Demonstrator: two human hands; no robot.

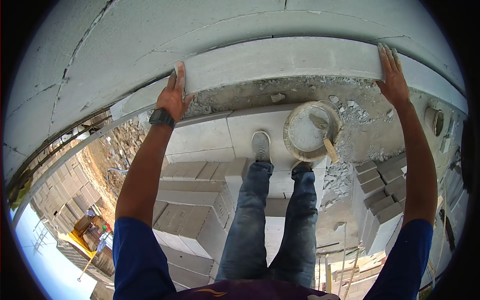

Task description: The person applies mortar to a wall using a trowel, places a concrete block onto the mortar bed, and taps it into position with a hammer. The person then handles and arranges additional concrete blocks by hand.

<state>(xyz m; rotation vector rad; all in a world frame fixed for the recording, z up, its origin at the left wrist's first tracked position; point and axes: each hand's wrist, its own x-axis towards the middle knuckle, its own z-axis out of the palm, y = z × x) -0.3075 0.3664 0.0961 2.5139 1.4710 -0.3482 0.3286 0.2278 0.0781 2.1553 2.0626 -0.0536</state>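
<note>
While left hand [172,100] and right hand [393,80] rest extended fingers on opposite ends of an aerated-concrete block [282,59], underside hidden, the bucket [288,132] holds whitish mortar [303,134] and a trowel [318,122].

Bright daylight fills the strongly curved view (its corners black).

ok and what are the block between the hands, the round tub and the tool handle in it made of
Block: likely aerated concrete, matte; it's pale grey, flat-faced and square-edged.
Tub: perhaps plastic or rubber, dull; its crusted wall leaves that open.
Handle: seems to be bare wood, judging by its tan colour.
</note>
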